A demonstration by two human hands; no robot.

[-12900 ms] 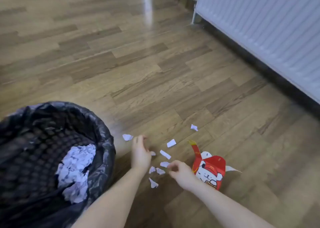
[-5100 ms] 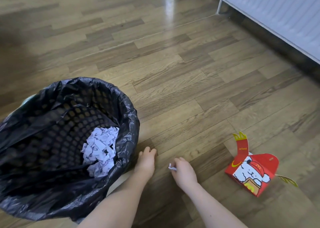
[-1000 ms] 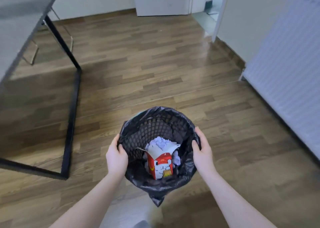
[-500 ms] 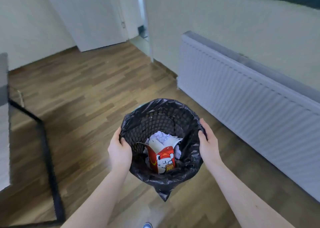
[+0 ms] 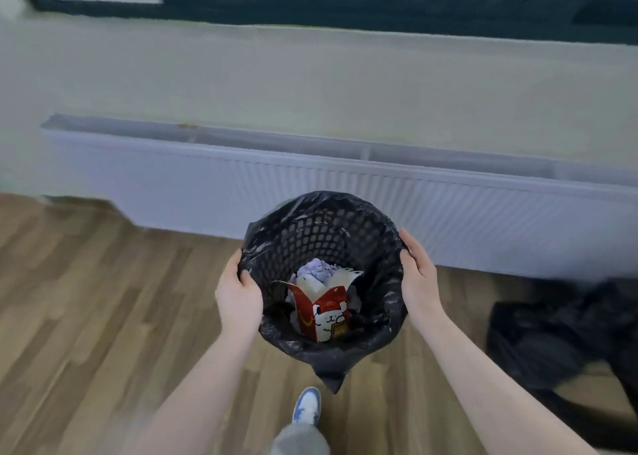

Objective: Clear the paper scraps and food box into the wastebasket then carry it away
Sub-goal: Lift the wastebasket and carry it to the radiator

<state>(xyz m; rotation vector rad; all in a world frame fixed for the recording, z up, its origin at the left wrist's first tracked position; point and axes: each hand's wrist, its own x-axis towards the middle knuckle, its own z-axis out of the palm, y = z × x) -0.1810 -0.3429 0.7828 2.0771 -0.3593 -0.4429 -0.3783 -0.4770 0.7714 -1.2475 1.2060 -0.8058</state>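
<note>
Head camera looks down on both hands, which hold the wastebasket in the air. The left hand is closed on the left side of the rim, thumb inside over the black liner, and the right hand presses its palm and fingers on the right side of the rim, so the grip on both sides is on the wastebasket itself. Inside it, the red food box stands upright on top of the crumpled paper scraps. No scrap shows on the wooden floor that I can see. So the clearing part looks done, and the carrying is in progress. What is left, I judge, is to bring the basket to its place. A white radiator is just behind it, a shoe below, and a dark bag lies on the right.
</note>
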